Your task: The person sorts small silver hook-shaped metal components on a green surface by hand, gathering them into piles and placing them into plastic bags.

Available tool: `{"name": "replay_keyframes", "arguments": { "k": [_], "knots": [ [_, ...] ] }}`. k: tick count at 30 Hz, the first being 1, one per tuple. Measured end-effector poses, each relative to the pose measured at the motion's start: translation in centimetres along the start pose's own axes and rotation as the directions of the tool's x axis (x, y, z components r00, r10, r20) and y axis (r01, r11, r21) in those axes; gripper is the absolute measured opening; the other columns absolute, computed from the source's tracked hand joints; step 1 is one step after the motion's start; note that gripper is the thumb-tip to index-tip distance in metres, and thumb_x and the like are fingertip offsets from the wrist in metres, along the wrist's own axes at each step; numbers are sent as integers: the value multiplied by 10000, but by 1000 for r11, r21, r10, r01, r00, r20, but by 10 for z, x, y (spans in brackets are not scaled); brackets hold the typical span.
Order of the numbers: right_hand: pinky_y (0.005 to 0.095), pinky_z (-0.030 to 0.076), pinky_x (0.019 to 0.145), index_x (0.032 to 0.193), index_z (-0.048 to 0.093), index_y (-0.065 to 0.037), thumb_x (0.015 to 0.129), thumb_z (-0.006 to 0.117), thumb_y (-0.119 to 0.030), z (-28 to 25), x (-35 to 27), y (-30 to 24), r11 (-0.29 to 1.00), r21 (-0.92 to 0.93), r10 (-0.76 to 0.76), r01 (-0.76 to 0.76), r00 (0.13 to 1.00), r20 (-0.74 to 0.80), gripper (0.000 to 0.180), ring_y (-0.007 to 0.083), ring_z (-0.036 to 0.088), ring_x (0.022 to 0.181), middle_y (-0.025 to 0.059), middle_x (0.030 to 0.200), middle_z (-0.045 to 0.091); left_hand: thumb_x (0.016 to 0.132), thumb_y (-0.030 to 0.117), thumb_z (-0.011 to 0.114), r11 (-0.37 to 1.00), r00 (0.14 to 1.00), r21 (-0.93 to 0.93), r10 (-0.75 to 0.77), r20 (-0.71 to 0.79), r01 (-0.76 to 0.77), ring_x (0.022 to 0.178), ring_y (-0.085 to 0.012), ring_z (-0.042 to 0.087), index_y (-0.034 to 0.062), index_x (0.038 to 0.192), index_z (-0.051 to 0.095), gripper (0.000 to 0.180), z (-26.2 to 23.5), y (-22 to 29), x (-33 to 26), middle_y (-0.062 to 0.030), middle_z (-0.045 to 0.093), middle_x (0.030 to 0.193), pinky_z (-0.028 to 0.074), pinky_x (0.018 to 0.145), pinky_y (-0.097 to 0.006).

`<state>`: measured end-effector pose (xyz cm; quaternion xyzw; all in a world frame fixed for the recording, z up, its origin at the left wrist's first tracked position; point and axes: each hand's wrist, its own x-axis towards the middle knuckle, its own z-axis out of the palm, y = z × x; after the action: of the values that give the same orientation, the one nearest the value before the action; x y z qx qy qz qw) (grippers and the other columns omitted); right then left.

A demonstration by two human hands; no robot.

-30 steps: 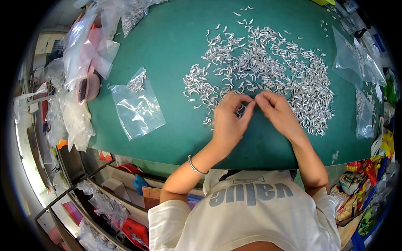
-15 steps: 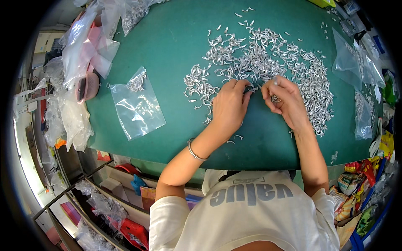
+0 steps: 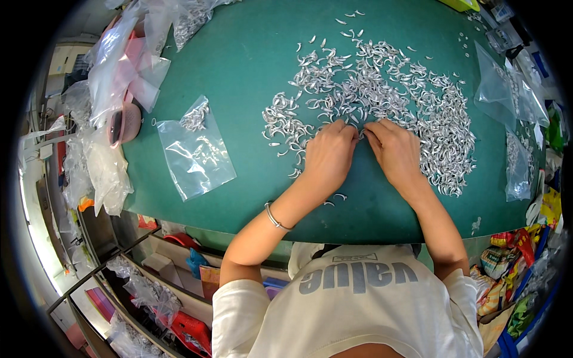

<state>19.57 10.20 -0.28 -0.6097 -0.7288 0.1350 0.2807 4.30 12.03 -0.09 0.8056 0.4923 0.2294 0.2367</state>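
A wide spread of small curved silver metal pieces [image 3: 382, 89] lies on the green table mat [image 3: 250, 53]. My left hand [image 3: 328, 156] and my right hand [image 3: 395, 152] rest palm down at the near edge of the spread, fingertips almost meeting among the pieces. The fingers are curled over the pieces, and I cannot see whether any are pinched. A thin bracelet [image 3: 276, 217] circles my left wrist.
A clear plastic bag [image 3: 196, 149] with a few silver pieces lies flat to the left. More clear bags are heaped at the far left [image 3: 119, 77] and along the right edge [image 3: 507, 95]. Shelves with packets sit below the table's near edge [image 3: 149, 280].
Both hands have moved forward from the bare mat into the near edge of the pile, then drawn together again with their fingertips close.
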Motion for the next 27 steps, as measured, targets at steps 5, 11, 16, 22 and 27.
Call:
{"name": "replay_keyframes", "arguments": {
  "k": [5,11,16,22,27],
  "knots": [
    [315,407,458,897,625,-31,800,591,-73,-35,-8,12,563,620,340,-546,837,428,111,203,520,526,74,733,590,768,93,651,997,998,-46,-60,-36,58,647,-294,569,48,904,602,152,-15,2,-2,-108,577,760,444,557,-395],
    [222,327,443,888,584,33,919,457,-225,-76,-26,8,-354,877,353,-326,821,448,289,139,472,581,82,750,540,776,115,659,996,998,79,-42,-53,46,648,-292,574,59,976,583,221,-2,6,5,-110,584,780,447,552,-385],
    [245,345,458,841,658,-13,793,660,-120,-80,-84,27,534,716,422,-450,875,235,118,115,467,535,19,618,498,796,134,648,993,997,-108,61,45,-56,707,-310,596,60,986,580,215,-3,32,-22,-122,611,842,463,565,-392],
    [313,434,467,863,680,-48,722,726,-99,-55,-106,22,994,-3,107,-107,992,-67,157,207,546,520,70,639,576,808,131,635,989,969,-132,95,227,-66,671,-310,593,59,1012,566,228,13,54,-48,-129,608,778,460,554,-392],
    [315,461,475,834,680,-50,765,689,-99,-77,-117,74,975,-194,37,-105,946,-323,86,217,604,534,86,676,644,809,128,640,997,990,-69,37,133,-28,565,-287,564,69,1041,570,249,15,52,-38,-122,584,691,431,508,-375]
  ]
}}
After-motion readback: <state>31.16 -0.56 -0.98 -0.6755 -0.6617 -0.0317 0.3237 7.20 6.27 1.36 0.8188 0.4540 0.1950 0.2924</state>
